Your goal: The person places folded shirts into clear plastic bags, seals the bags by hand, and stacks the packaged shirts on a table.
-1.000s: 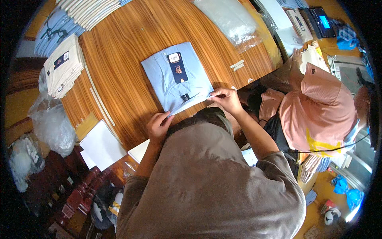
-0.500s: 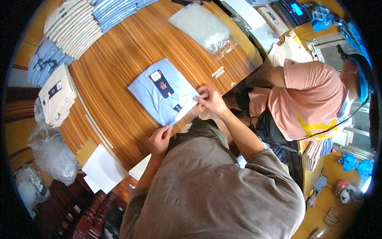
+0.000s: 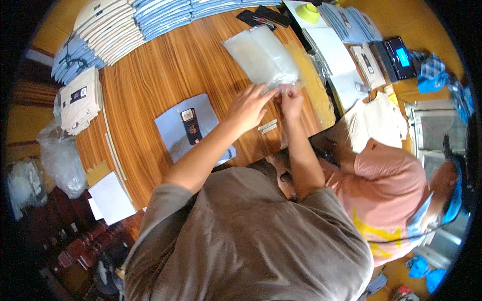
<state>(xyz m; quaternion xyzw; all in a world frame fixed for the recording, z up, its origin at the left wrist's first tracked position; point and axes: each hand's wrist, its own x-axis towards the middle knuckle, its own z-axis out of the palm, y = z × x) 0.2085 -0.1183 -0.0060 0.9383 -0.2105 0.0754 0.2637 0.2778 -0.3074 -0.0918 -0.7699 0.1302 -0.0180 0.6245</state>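
A pile of clear plastic bags (image 3: 261, 55) lies toward the far right of the wooden table. At its near edge my right hand (image 3: 291, 103) is closed, fingertips pinching the plastic. Beside it my left hand (image 3: 247, 109) reaches in with fingers stretched out and apart, the tips by the same edge. A folded light blue T-shirt (image 3: 169, 125) with a dark tag (image 3: 191, 128) on its front lies flat, partly hidden under my left forearm.
Stacks of folded cream shirts (image 3: 108, 32) and blue shirts (image 3: 163, 20) line the far edge. Small white strips (image 3: 267, 126) lie near my right wrist. A co-worker in a pink shirt (image 3: 386, 185) is close on the right. White paper sheets (image 3: 113, 198) rest at lower left.
Both my hands have let go of the blue T-shirt's near edge and moved up and right to the plastic bags. The T-shirt stays on the table.
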